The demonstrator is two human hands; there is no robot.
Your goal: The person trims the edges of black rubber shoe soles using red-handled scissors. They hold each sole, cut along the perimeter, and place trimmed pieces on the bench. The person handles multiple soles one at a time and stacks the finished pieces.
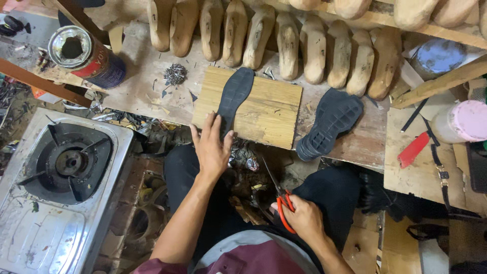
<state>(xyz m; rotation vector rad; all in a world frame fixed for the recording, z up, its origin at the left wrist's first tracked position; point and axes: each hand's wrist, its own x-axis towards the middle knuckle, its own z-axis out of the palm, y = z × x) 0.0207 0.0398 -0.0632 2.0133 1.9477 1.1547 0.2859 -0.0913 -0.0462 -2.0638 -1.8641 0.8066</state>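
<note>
Cluttered workshop desk point(152, 76) carries a row of pale wooden shoe lasts point(284, 45) along its far edge. Your left hand point(212, 144) rests with fingers spread and released on the near end of a flat black rubber insole point(234, 96), which lies on a rectangular light wooden board point(264, 111). Your right hand point(304, 218) sits low over your lap, fingers clenched around red-handled scissors point(281, 200), blades pointing up toward the board. A black treaded rubber outsole point(329, 124) lies just right of the board. A steel gas stove point(61, 177) stands at your left.
</note>
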